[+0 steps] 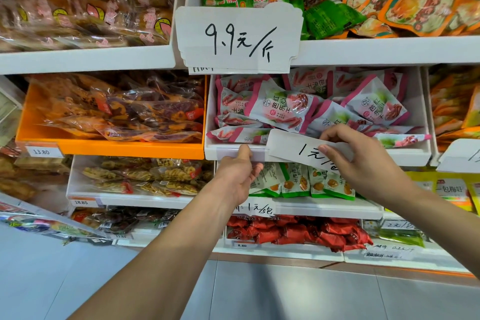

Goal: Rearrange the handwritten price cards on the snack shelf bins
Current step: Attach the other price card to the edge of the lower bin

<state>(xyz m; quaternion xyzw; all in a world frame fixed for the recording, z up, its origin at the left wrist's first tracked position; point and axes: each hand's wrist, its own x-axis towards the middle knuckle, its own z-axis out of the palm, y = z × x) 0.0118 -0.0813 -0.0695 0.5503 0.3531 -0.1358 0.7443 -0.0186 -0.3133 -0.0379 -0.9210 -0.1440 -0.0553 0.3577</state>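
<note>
My right hand [363, 156] pinches a white handwritten price card [291, 147], which lies tilted against the front lip of the white bin [405, 157] of pink and white snack packets. On that same lip, just left of the card, my left hand [237, 176] grips with the thumb on top. A stack of larger cards [239, 39], the top one reading 9.9, hangs on the shelf edge above. One shelf down, another small card [257, 209] sits below my left wrist. A further card [461, 154] shows partly at the right edge.
An orange bin [117, 149] of clear snack bags with a printed 13.80 tag [41, 152] stands to the left. Bins of green and orange packets [306, 184] and red packets [298, 235] lie below. Grey floor tiles [311, 293] run under the shelves.
</note>
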